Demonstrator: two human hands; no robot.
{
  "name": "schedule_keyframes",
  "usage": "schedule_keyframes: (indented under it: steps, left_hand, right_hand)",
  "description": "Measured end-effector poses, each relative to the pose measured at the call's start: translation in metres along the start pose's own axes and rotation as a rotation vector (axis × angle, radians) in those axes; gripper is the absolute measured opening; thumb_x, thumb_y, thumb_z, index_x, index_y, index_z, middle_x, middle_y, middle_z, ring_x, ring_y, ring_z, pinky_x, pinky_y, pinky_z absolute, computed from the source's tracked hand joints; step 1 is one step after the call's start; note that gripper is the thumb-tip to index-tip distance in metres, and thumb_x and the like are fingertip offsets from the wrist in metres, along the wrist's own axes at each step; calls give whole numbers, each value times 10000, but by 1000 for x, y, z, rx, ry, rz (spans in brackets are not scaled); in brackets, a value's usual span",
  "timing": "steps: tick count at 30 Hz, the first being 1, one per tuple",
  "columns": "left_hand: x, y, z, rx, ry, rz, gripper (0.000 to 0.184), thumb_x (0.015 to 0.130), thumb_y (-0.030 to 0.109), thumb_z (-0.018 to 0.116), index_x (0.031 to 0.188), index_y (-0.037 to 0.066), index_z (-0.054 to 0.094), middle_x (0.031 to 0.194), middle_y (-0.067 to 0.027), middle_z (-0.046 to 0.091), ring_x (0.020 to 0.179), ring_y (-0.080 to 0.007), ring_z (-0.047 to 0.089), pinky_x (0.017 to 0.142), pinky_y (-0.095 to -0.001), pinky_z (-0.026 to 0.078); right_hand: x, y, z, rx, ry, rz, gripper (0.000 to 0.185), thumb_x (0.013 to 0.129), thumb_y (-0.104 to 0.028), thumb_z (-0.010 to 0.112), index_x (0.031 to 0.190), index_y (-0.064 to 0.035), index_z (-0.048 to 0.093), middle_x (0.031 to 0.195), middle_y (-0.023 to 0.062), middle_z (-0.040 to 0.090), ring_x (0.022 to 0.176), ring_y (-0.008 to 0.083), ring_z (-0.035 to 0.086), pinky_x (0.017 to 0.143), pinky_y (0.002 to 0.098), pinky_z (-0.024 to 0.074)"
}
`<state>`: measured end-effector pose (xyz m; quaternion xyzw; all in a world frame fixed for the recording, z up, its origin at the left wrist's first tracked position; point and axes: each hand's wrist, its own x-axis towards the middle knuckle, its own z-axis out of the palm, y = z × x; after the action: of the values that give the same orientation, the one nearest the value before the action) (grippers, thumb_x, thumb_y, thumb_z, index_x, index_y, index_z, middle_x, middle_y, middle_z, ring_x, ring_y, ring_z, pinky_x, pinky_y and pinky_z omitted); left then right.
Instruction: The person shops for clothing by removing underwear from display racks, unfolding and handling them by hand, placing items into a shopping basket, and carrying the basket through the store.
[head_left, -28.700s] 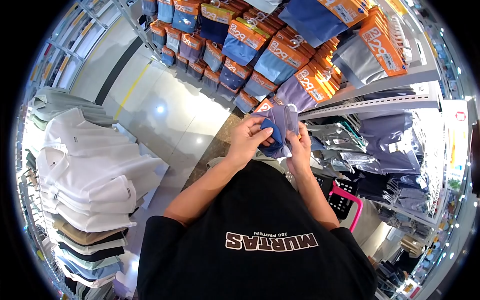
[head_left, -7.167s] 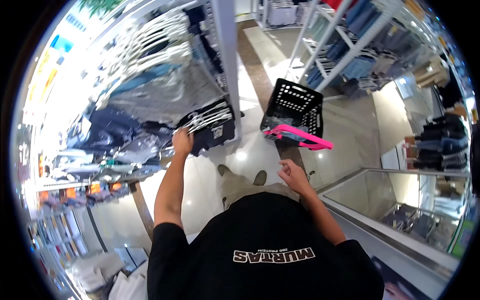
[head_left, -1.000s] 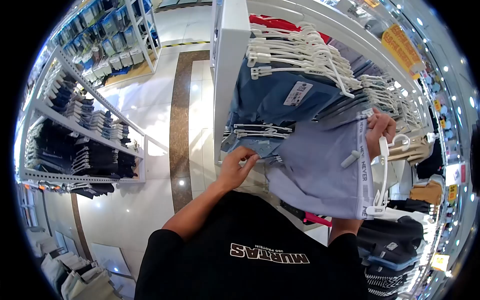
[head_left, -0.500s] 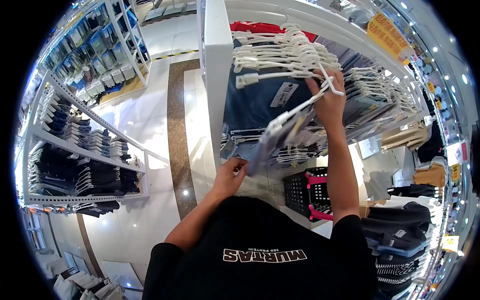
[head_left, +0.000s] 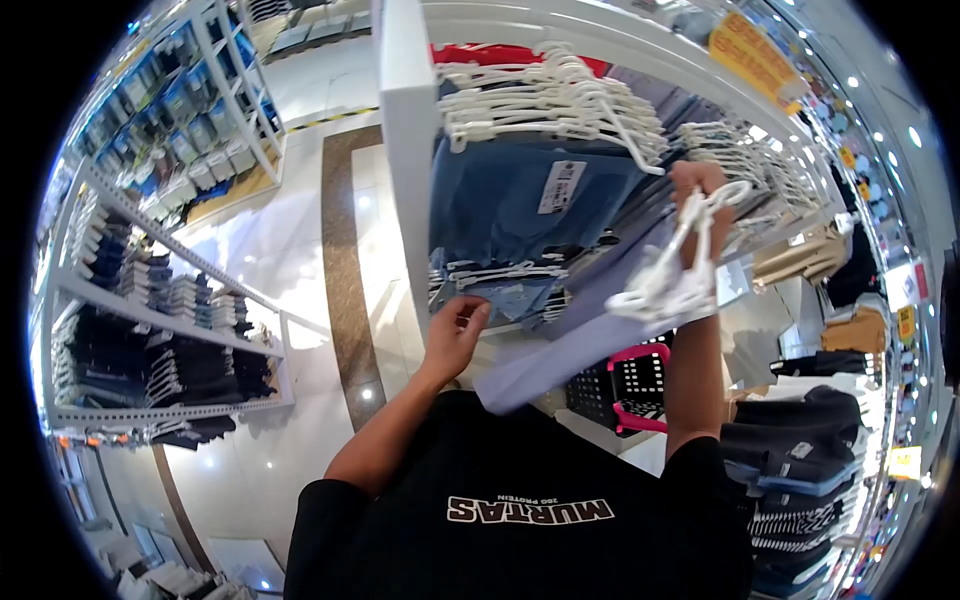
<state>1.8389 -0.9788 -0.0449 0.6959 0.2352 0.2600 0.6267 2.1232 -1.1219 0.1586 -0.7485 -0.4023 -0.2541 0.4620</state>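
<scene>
My right hand [head_left: 698,185] is raised beside the rack, closed at the white hangers [head_left: 680,265] of a lavender garment [head_left: 560,350]. Motion blurs the garment, which hangs slanting down to the left, in front of the rack. My left hand [head_left: 460,330] is half curled, with a gap between thumb and fingers and nothing visible in it. It is close to the lower row of blue garments [head_left: 515,295]. Above that row, blue shorts [head_left: 500,200] with a white tag hang from white hangers.
A black basket [head_left: 590,395] with pink handles stands on the floor below the lavender garment. The rack's white end post [head_left: 408,180] rises left of the blue shorts. Another garment rack [head_left: 165,335] is at the left, and dark folded-looking clothes [head_left: 800,440] are at the right.
My right hand has moved right, away from the blue shorts' hangers, and the lavender garment has swung across to the right with it. My left hand is now apart from that garment.
</scene>
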Motion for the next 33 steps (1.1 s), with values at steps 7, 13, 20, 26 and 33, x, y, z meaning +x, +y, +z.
schedule_keyframes:
  steps: [7,13,20,26,33]
  left_hand:
    - [9,44,7,-254,-64,64,270,1005,239,601,1138,7,640,1000,-76,684,898,-126,618,796,-274,489]
    - [15,149,14,-340,-375,352,296,1021,177,532,1247,-7,585,1089,-65,665,978,-123,605,878,-276,477]
    - [35,180,3,-361,-706,137,291,1007,116,524,1229,-65,579,1067,-59,672,961,-83,608,869,-247,483]
    - [42,167,6,-139,-394,87,265,1008,155,539,1158,-49,617,787,-47,621,699,-89,522,630,-272,435]
    - [37,115,-20,265,-150,242,273,1006,207,566,1122,-33,626,829,-184,660,741,-296,641,678,-368,480]
  right_hand:
    - [-19,-29,-3,143,-53,88,187,883,-149,768,852,-24,632,765,10,565,678,104,496,616,268,410]
    - [-16,-49,-2,-22,-63,87,164,853,-137,773,886,-24,658,760,68,637,635,169,590,603,307,462]
    - [-15,-44,-15,-147,-139,22,190,840,-139,787,942,-23,676,759,53,634,677,130,606,612,283,459]
    - [-20,-57,-19,-42,-45,-169,422,718,-95,857,1109,-95,698,1113,83,587,659,137,540,601,271,451]
    - [-39,-33,-15,71,-88,-97,386,756,-124,853,1103,-61,695,1079,95,574,763,172,557,691,290,472]
